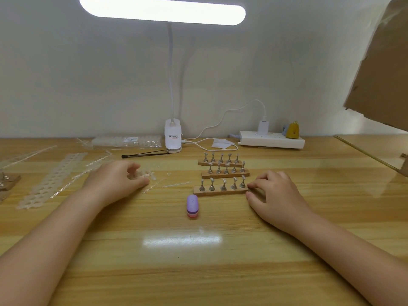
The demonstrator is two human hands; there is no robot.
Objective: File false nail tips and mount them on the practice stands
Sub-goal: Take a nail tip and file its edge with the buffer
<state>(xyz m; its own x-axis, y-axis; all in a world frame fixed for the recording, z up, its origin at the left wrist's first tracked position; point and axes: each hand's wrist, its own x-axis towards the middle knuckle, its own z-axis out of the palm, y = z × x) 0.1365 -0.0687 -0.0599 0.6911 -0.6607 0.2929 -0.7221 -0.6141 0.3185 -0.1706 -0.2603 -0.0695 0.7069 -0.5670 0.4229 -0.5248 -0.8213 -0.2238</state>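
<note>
While clear nail tips (144, 174) lie at the left hand (114, 182), whose curled fingers may pinch one, I cannot tell, three stands (220, 190) sit center-right. The right hand (273, 195), fingers loosely bent, touches the near stand's end. A nudge could topple pegs; tips nearly vanish against wood.

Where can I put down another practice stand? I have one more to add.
Bare wood lies near you, between both forearms, below the purple file block, and right of the right hand. It is crowded around the three practice stands and the nail tip strips at the left hand.
</note>
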